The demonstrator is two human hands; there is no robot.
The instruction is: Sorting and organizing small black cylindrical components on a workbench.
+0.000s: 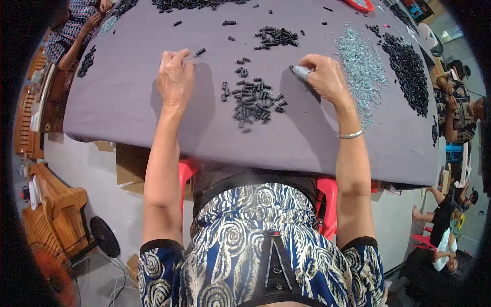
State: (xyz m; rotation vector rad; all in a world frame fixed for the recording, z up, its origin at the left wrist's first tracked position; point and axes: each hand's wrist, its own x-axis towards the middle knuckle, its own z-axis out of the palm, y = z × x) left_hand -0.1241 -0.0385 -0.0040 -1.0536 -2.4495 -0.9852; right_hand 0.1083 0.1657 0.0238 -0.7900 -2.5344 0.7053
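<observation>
Right hand [327, 77] pinching perhaps a small silvery-grey piece [300, 71] beside black tubes [253, 100].

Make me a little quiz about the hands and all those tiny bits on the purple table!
1. True or false: the left hand rests palm down on the purple cloth.
2. Which lies between the two hands? A) a heap of small black pieces B) a red bucket C) a book
3. Fill in: the right hand wears a silver ______ at the wrist.

Key
1. True; its fingers are spread on the cloth, with one loose black piece just beyond the fingertips.
2. A; the silvery pile of screws lies further right, past the right hand.
3. Bracelet.
</observation>
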